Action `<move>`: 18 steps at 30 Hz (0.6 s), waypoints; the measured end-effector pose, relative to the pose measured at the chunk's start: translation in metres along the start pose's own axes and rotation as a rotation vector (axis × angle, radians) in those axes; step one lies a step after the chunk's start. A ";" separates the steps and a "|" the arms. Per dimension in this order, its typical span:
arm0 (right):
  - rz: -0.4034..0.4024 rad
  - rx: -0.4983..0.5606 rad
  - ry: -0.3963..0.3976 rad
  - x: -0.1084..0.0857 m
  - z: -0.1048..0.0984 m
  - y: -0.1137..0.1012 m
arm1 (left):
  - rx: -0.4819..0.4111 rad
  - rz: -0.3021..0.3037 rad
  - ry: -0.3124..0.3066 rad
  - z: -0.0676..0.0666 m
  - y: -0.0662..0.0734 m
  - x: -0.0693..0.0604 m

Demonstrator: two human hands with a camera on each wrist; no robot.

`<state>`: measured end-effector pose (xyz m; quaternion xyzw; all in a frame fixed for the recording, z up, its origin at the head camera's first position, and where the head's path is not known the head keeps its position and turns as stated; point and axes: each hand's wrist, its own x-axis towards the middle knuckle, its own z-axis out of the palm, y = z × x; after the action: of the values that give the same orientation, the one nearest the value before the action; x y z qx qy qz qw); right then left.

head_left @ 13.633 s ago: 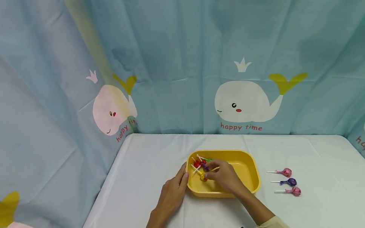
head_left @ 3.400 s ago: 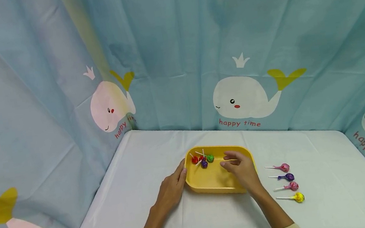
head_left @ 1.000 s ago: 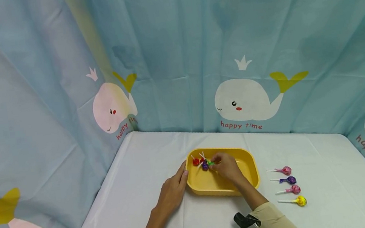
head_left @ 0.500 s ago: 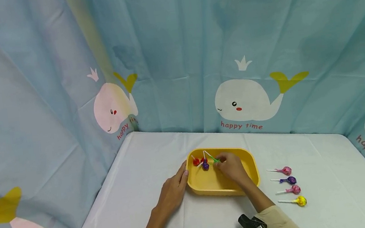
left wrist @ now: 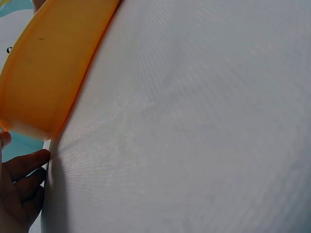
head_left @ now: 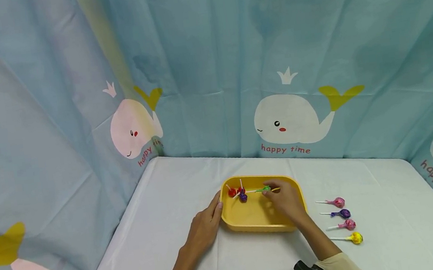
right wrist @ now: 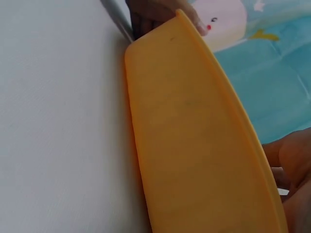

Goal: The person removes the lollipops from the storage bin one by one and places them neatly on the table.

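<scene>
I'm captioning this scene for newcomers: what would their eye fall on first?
Probably the bright yellow rectangular plastic tray on the white table, the left hand at its left end, the right hand over it pinching a green-wrapped round lollipop. Next, the row of four wrapped lollipops, two pink, one purple, one yellow, right of the tray. Behind hangs a blue curtain printed with cartoon whales.

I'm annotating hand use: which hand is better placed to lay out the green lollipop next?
Right hand, likely: it pinches the green lollipop, nearer the lollipop row; the left hand, farther off, touches the tray.
</scene>
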<state>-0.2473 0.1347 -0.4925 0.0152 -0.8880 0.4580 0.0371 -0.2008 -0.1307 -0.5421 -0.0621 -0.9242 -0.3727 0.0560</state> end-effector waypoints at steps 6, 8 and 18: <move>0.005 0.027 0.027 -0.008 -0.012 -0.002 | -0.001 0.000 0.005 0.000 0.001 -0.001; 0.006 0.031 0.036 -0.011 -0.016 -0.002 | 0.000 0.000 0.006 0.000 0.001 -0.001; 0.009 0.116 0.053 -0.020 -0.040 0.006 | -0.028 0.000 -0.001 -0.001 0.001 -0.002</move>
<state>-0.2253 0.1705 -0.4756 0.0013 -0.8589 0.5090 0.0575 -0.1986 -0.1307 -0.5413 -0.0632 -0.9190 -0.3854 0.0547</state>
